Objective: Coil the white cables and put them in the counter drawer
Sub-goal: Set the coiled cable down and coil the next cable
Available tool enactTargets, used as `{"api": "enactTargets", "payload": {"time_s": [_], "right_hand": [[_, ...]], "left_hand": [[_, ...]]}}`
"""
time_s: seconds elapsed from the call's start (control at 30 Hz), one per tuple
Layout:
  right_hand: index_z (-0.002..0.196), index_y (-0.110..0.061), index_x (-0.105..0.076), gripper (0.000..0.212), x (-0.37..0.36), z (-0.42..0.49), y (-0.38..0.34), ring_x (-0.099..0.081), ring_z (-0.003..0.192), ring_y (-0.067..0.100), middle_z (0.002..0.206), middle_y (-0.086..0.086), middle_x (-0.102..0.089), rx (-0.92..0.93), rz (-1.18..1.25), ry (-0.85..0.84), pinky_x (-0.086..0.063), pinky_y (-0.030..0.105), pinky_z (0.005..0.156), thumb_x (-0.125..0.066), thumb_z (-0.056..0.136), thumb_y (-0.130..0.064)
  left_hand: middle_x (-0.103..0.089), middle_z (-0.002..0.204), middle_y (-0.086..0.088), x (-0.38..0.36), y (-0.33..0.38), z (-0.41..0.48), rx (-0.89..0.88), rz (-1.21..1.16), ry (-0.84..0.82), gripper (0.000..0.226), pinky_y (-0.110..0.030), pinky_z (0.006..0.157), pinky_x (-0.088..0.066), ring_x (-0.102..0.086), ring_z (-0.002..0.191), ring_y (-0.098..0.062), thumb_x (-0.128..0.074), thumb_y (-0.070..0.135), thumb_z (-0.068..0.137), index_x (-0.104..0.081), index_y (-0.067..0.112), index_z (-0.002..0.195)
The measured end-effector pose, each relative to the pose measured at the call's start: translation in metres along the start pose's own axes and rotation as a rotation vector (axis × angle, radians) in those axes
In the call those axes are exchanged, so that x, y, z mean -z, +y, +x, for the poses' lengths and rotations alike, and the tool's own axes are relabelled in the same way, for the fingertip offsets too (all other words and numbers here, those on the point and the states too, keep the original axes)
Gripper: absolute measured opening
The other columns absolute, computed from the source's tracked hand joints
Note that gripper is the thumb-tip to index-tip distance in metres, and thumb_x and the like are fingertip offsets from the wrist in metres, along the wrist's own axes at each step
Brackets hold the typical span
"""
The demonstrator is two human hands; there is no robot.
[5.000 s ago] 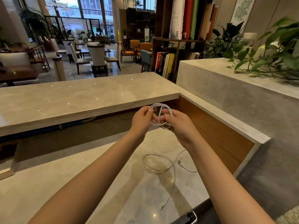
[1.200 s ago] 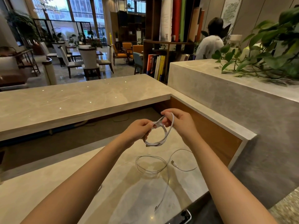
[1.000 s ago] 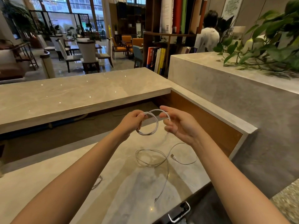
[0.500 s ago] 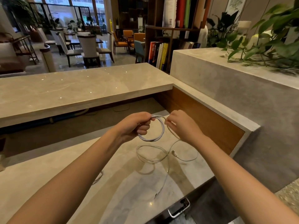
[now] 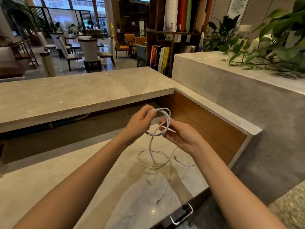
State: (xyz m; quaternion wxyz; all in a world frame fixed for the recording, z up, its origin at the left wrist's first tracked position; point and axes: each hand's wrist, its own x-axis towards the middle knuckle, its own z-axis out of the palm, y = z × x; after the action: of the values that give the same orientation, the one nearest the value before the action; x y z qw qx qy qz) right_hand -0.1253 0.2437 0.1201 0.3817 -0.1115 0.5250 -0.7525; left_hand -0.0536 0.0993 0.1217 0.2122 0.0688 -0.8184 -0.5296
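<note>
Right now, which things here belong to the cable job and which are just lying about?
Job:
- coiled white cable, held by left hand and right hand
- loose thin white cable on the counter
- drawer handle

Lying about:
- books
- plants
- chairs

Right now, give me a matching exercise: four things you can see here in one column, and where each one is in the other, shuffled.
1. thick white cable
2. thin white cable
3. metal drawer handle
4. leafy plant

A. lying loose on the lower counter
B. on the grey ledge at right
C. looped between both hands
D. at the counter's near edge

Pairs: 1-C, 2-A, 3-D, 4-B
</note>
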Motion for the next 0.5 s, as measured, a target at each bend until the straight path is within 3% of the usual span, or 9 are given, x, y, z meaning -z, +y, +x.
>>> {"api": "enactTargets", "payload": {"time_s": [0.17,0.27,0.37,0.5], "right_hand": [[0.083,-0.001,-0.075,0.023,-0.006,-0.005,0.009,-0.071,0.075,0.02,0.087,0.015,-0.074,-0.123,0.237,-0.012,-0.06,0.033,0.074,-0.06,0.09,-0.018],[0.077,-0.006,-0.078,0.039,-0.008,-0.005,0.009,-0.07,0.087,0.021,0.089,0.012,-0.075,-0.121,0.223,-0.037,-0.054,0.039,0.091,-0.05,0.096,-0.026],[0.081,-0.008,-0.071,0.03,-0.014,-0.008,0.01,-0.065,0.084,0.019,0.079,0.006,-0.071,-0.049,0.013,-0.033,-0.05,0.043,0.094,-0.052,0.094,-0.027],[0.079,-0.008,-0.058,0.011,-0.021,-0.003,0.013,-0.053,0.073,0.018,0.074,0.007,-0.055,0.051,-0.355,0.123,-0.052,0.034,0.079,-0.061,0.087,-0.014]], "left_hand": [[-0.046,0.066,0.006,-0.008,-0.012,-0.003,-0.062,0.104,0.087,0.018,-0.016,0.053,-0.037,-0.042,0.055,-0.004,-0.037,0.025,0.099,-0.048,0.021,0.085],[-0.049,0.068,0.006,-0.011,-0.017,-0.004,-0.094,0.139,0.144,0.017,-0.011,0.052,-0.038,-0.046,0.056,0.0,-0.037,0.024,0.099,-0.049,0.019,0.089],[-0.05,0.072,0.004,-0.012,-0.023,-0.002,-0.073,0.159,0.177,0.016,-0.009,0.053,-0.037,-0.045,0.061,-0.004,-0.038,0.024,0.099,-0.05,0.015,0.092],[-0.048,0.072,0.004,-0.022,-0.025,0.001,-0.065,0.17,0.171,0.017,-0.01,0.055,-0.037,-0.044,0.063,-0.006,-0.039,0.025,0.099,-0.05,0.013,0.092]]}}
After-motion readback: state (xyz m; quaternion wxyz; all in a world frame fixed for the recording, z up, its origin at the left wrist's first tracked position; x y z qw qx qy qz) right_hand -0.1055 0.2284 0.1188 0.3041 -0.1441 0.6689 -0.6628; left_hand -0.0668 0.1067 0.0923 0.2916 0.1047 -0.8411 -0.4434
